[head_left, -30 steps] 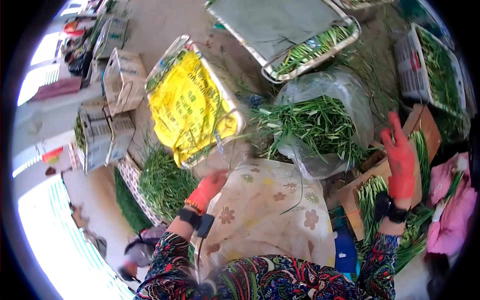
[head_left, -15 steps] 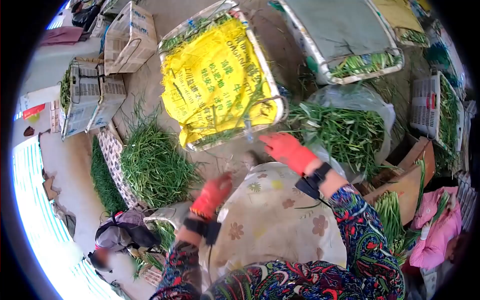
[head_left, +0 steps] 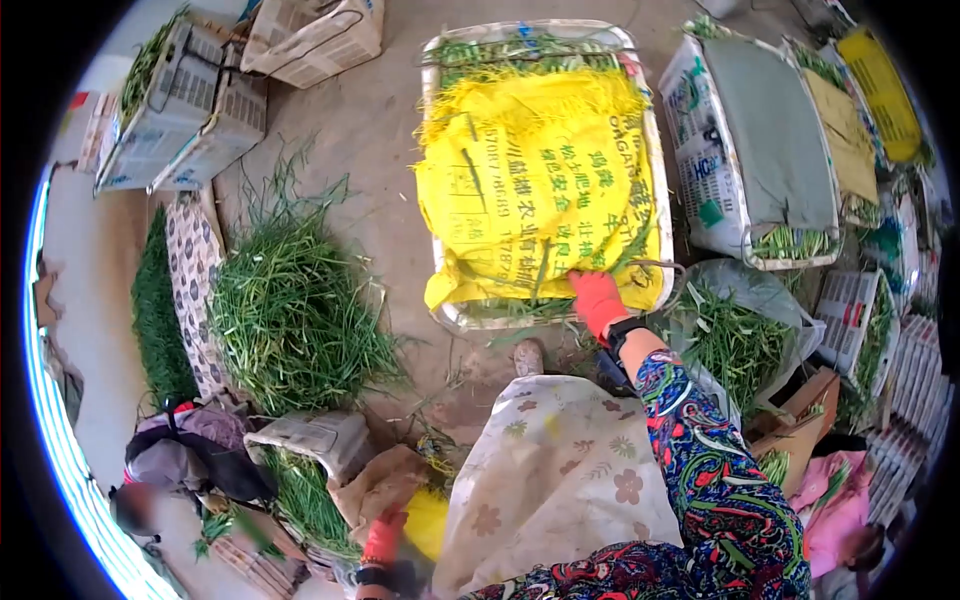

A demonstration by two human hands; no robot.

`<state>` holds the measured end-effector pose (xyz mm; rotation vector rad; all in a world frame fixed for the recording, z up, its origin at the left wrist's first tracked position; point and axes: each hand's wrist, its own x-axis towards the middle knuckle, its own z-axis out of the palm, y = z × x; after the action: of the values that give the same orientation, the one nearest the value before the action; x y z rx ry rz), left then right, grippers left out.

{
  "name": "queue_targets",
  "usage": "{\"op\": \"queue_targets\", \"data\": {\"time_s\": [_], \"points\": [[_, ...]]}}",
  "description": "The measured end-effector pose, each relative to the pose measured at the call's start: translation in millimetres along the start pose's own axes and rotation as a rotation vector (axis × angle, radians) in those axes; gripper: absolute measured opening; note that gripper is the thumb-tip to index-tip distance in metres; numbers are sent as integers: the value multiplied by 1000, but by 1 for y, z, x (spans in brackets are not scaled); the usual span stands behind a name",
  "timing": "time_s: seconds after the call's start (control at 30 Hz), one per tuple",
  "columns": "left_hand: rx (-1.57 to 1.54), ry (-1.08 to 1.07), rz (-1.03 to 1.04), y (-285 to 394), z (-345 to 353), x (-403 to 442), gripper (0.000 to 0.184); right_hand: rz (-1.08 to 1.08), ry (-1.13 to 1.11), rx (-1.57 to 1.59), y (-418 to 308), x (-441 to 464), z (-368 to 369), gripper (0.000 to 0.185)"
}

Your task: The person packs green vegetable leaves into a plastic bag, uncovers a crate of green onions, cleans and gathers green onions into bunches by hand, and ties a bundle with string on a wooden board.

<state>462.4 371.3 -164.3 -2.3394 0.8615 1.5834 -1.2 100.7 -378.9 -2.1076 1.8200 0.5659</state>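
Note:
A white crate [head_left: 651, 130] full of green stalks stands in front of me, covered by a yellow woven sack [head_left: 540, 190] with printed characters. My right hand [head_left: 598, 300], in a red glove, is at the sack's near edge by the crate rim. Its fingers are bent together on the sack, with the tips partly hidden. Low in the view, my left hand [head_left: 383, 537], also red-gloved, hangs beside a brown cloth [head_left: 385, 480] and a yellow piece [head_left: 427, 522]. Motion blurs its fingers. A patterned apron [head_left: 560, 460] covers my lap.
A loose heap of green stalks [head_left: 295, 310] lies left on the floor. A plastic bag of greens [head_left: 745, 335] stands right, near a wooden board [head_left: 800, 415]. A grey-covered crate [head_left: 770, 140] is behind it. One person bends at lower left; another in a pink sleeve [head_left: 835, 505] sits right.
My right hand has reached forward onto the sack's near edge. My left hand has dropped back toward the lower left. The view has shifted, so the covered crate appears straighter and farther right.

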Motion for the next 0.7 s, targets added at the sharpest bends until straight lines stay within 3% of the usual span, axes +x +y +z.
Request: {"op": "queue_targets", "data": {"time_s": [0.1,0.13,0.2,0.27,0.3,0.4,0.43,0.47,0.5,0.53,0.57,0.6,0.67,0.7], "points": [[-265,-48,-23,-56,16,21,35,-97,-188,215,23,-1,9,22],[-298,-70,-53,-56,22,26,35,-225,-192,154,31,-13,5,19],[-353,-110,-130,-57,31,25,36,-261,-224,273,36,-41,-7,20],[-354,-125,-70,-62,43,28,36,-228,-383,307,27,-86,-49,22],[-346,-135,-41,-67,48,32,36,-325,-337,295,37,-106,-15,25],[-416,-181,-26,-59,58,30,38,-192,-453,80,100,-151,-23,18],[-430,-190,-26,-46,57,25,38,-227,-357,75,137,-166,-2,21],[-446,-197,-31,-34,56,19,38,-146,-513,39,161,-175,-5,28],[-364,-214,-14,-24,54,17,40,-158,-867,-325,152,-164,-49,36],[-343,-183,22,-16,56,15,38,-176,-750,-370,165,-160,-28,39],[-387,-155,1,-30,61,18,36,-138,-562,-108,157,-144,-37,39],[-433,-129,-12,-43,67,27,35,-234,-179,217,155,-129,-20,37],[-238,-113,41,-46,72,30,35,-117,96,492,120,-94,-50,35],[-144,-99,65,-45,73,29,34,-69,243,384,121,-67,-16,40]]}}
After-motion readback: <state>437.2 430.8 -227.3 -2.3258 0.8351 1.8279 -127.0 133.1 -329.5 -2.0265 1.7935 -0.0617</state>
